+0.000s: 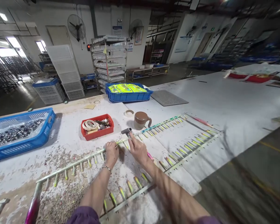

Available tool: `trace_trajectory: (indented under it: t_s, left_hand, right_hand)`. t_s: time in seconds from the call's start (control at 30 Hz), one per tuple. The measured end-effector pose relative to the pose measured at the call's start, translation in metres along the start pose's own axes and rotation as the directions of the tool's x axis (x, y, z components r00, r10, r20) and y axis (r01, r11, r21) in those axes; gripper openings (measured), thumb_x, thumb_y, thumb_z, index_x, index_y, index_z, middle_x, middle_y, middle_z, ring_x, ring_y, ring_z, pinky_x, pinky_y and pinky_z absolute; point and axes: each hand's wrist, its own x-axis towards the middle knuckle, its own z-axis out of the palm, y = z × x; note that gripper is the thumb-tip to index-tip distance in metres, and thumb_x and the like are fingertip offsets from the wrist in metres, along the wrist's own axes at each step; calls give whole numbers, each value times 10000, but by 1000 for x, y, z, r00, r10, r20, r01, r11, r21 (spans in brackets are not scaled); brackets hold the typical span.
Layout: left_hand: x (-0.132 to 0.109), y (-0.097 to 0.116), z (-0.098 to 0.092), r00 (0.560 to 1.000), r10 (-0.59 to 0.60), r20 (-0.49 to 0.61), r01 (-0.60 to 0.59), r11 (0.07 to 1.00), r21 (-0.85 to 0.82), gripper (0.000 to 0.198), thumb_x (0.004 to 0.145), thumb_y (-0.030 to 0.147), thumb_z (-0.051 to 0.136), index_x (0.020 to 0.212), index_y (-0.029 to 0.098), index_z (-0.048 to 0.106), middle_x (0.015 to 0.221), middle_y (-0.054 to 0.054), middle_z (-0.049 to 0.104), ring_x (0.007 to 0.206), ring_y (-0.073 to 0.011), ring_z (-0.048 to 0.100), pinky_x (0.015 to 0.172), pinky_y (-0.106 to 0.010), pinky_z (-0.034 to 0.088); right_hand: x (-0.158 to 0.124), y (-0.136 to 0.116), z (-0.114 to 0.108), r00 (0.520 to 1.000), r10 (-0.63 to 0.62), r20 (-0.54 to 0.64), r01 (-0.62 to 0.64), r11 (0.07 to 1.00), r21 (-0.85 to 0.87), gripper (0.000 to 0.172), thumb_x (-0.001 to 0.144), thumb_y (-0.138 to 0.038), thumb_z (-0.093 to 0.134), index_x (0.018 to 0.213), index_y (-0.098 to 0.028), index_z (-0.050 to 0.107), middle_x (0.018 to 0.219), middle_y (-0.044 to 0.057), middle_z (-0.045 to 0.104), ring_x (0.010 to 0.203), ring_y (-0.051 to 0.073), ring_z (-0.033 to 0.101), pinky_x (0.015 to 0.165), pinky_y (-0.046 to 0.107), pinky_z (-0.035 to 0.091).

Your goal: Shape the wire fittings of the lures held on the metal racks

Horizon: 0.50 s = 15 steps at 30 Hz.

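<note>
My left hand [112, 154], a bangle on its wrist, has its fingers curled on the pale green bar [81, 161] of a long rack. What lies under its fingertips is hidden. Just to the right, my right hand [138, 150] grips a hammer [126, 131] with a grey, tube-like head; the index finger stretches along towards the head, and most of the handle is covered. Slim yellow-green pieces like fishing lures [130, 185], several with thin wires at their tips, stick out in rows from both long bars. Pink wrapping covers the rack's end bar [201, 122].
Beyond my hands stand a red bin [98, 133] with tape rolls and small parts, a brown mug [140, 120] and a tape ring [129, 113]. Blue baskets hold shiny metal parts [16, 132] and yellow-green pieces [128, 88]. Chips [65, 155] litter the white table; a grey board [169, 97] lies behind.
</note>
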Motion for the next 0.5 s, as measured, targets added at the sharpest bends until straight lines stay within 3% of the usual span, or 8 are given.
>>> trace_trajectory:
  t_s: [0.13, 0.27, 0.4, 0.43, 0.5]
  left_hand:
    - [1, -2, 2, 1000, -3, -13, 3, 1000, 0, 229, 793, -9, 612, 716, 203, 574, 782, -52, 652, 882, -237, 583, 839, -360, 419]
    - [1, -5, 4, 1000, 1, -30, -1, 1000, -3, 214, 797, 9, 628, 729, 209, 594, 799, -49, 669, 885, -237, 593, 837, -355, 430]
    - [1, -9, 7, 999, 0, -33, 0, 1000, -1, 206, 785, 8, 614, 736, 208, 601, 797, -39, 670, 881, -233, 593, 841, -351, 434]
    - [1, -9, 7, 999, 3, -35, -3, 1000, -1, 203, 788, 8, 606, 738, 206, 603, 799, -41, 669, 882, -234, 592, 840, -353, 433]
    - [1, -9, 9, 999, 14, -40, -14, 1000, -1, 198, 807, 16, 595, 738, 202, 603, 802, -50, 669, 884, -237, 588, 839, -360, 428]
  right_hand:
    - [-2, 1, 3, 981, 69, 179, -59, 996, -59, 512, 1109, -358, 393, 1578, -225, 549, 957, 99, 832, 837, 231, 783, 764, 289, 559]
    - [-2, 2, 3, 1000, 19, 15, -19, 1000, -4, 537, 1131, -338, 306, 1614, -202, 500, 1135, 135, 813, 981, 219, 779, 857, 280, 558]
    - [1, 0, 5, 983, 42, 178, -22, 994, -109, 515, 1100, -354, 433, 1591, -231, 532, 947, 110, 826, 820, 227, 785, 755, 288, 564]
    - [2, 0, 5, 982, 48, 182, -28, 993, -114, 515, 1096, -366, 448, 1590, -244, 533, 922, 101, 825, 791, 227, 781, 731, 287, 561]
    - [4, 0, 5, 997, 28, 68, -24, 998, -64, 520, 1112, -375, 408, 1598, -232, 523, 992, 114, 827, 834, 225, 781, 747, 283, 560]
